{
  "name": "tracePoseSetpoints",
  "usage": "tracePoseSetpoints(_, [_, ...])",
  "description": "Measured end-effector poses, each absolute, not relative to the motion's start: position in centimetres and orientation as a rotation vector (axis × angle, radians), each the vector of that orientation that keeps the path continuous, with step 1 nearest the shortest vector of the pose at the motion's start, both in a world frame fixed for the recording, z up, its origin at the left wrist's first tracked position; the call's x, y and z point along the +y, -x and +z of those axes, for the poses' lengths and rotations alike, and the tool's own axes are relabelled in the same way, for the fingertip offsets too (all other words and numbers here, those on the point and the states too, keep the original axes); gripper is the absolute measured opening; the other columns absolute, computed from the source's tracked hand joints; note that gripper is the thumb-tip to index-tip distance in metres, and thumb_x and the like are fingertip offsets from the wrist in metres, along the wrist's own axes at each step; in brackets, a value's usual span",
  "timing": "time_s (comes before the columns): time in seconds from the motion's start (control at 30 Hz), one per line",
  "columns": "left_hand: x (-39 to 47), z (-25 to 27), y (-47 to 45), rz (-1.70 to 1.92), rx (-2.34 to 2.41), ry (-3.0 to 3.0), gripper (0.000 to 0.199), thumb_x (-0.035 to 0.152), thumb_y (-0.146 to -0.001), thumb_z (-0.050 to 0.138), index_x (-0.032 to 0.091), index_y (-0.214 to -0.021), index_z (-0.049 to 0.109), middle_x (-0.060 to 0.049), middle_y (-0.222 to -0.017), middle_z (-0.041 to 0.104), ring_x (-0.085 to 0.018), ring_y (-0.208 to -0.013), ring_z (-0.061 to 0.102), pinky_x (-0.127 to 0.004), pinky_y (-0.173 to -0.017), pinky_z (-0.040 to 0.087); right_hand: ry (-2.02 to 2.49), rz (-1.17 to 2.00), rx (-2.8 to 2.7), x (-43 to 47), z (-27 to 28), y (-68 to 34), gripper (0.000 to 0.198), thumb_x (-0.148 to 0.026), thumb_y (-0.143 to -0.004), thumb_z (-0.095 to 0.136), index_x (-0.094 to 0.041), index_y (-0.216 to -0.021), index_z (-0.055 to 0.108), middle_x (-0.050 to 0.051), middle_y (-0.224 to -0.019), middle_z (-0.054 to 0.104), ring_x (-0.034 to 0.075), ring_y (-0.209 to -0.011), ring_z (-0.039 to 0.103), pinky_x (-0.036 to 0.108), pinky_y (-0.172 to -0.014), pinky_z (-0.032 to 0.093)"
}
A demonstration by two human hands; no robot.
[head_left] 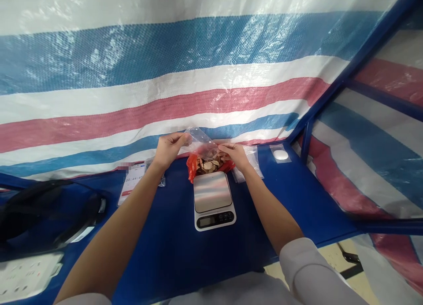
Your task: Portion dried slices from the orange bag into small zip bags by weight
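Just above the centre of the frame, a pair of bare hands had a clear plastic bag [201, 141] stretched between them. Left hand [172, 148]: thumb and fingers pinching the bag's upper left corner. Right hand [234, 154]: pinching the bag's lower right edge, close over a heap of dried slices [209, 166]. Could not tell whether its fingertips also touched the slices, nor whether the bag's mouth was open.

Slices lay in an open red bag [191, 167], right up against the far edge of a white kitchen scale [213, 192], mid-frame on the blue worktop [280, 195]. Nothing stood on the scale's plate; its display was dark, no digits legible. More clear bags [254, 162] lay flat just right of the right hand. Farther right, a small packet with a white piece inside [280, 155]. Left of centre, partly behind the left forearm, a phone [134, 178] showing a timer.

Judged risks: thin, slippery film could have clung to itself or slid from either pinch, since only fingertips held it. A low right wrist might have knocked the red bag and spilled slices over worktop or plate. Red film leaning on the plate would have upset a reading; contact there was too unclear to confirm.
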State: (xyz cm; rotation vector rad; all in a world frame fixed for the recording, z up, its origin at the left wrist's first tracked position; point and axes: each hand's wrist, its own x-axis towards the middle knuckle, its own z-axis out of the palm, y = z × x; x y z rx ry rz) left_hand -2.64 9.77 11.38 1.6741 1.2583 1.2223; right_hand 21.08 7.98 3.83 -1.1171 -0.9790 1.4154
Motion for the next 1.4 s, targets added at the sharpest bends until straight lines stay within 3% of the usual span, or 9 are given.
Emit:
tracePoseSetpoints(0.13, [8.9, 11.9, 3.0, 1.176, 1.242, -1.642, 0.052, 0.065, -0.063, 0.083, 0.018, -0.086, 0.079, -0.007, -0.082, 0.077, -0.023, -0.076, 0.07, -0.035, -0.077, 0.058, 1.134, 1.336, -1.038, 7.4, 4.8, -20.7, 0.035, -0.05, -0.067, 0.083, -0.02, -0.085, 0.078, 0.005, -0.079, 0.077, 0.02, -0.077, 0.073, 0.029, -0.066, 0.06])
tracePoseSetpoints(0.27, [7.6, 11.4, 3.3, 1.186, 1.275, -1.68, 0.045, 0.062, -0.067, 0.081, 0.018, -0.076, 0.078, -0.006, -0.078, 0.076, -0.022, -0.076, 0.069, -0.032, -0.074, 0.056, 1.11, 1.27, -1.052, 5.9, 5.7, -20.5, 0.041, -0.054, -0.067, 0.082, -0.02, -0.091, 0.079, 0.004, -0.081, 0.077, 0.021, -0.081, 0.072, 0.032, -0.071, 0.061])
tracePoseSetpoints(0.43, [5.2, 8.3, 3.1, 1.37, 1.205, -1.414, 0.038, 0.054, -0.072, 0.081, 0.018, -0.082, 0.079, -0.005, -0.084, 0.077, -0.02, -0.079, 0.07, -0.033, -0.082, 0.057, 1.059, 1.26, -0.963, 3.5, 5.2, -20.1, 0.046, -0.054, -0.066, 0.085, -0.019, -0.095, 0.079, 0.005, -0.087, 0.077, 0.022, -0.089, 0.074, 0.035, -0.082, 0.063])
tracePoseSetpoints(0.7, [2.1, 3.8, 2.1, 1.552, 1.141, -1.089, 0.033, 0.048, -0.068, 0.083, 0.017, -0.08, 0.077, -0.002, -0.077, 0.075, -0.016, -0.072, 0.068, -0.032, -0.08, 0.057, 1.137, 1.153, -1.104, 1.4, 2.7, -18.7, 0.043, -0.053, -0.066, 0.085, -0.022, -0.095, 0.08, 0.004, -0.089, 0.077, 0.025, -0.092, 0.074, 0.041, -0.091, 0.062])
tracePoseSetpoints(0.93, [0.6, 2.4, 2.1, 1.517, 1.066, -0.987, 0.043, 0.056, -0.061, 0.085, 0.018, -0.079, 0.074, -0.003, -0.079, 0.074, -0.017, -0.077, 0.069, -0.032, -0.077, 0.058, 1.118, 1.124, -1.111, 0.1, 1.7, -18.8, 0.042, -0.053, -0.064, 0.084, -0.023, -0.092, 0.078, 0.004, -0.084, 0.078, 0.022, -0.075, 0.074, 0.04, -0.073, 0.063])
tracePoseSetpoints(1.4, [0.4, 0.3, 3.1, 1.445, 1.08, -0.936, 0.039, 0.054, -0.059, 0.086, 0.019, -0.074, 0.073, -0.004, -0.078, 0.075, -0.019, -0.078, 0.071, -0.034, -0.078, 0.059, 1.162, 1.146, -1.065, -0.2, 0.4, -19.6, 0.04, -0.053, -0.062, 0.084, -0.022, -0.088, 0.079, 0.003, -0.083, 0.079, 0.02, -0.072, 0.073, 0.034, -0.067, 0.06])
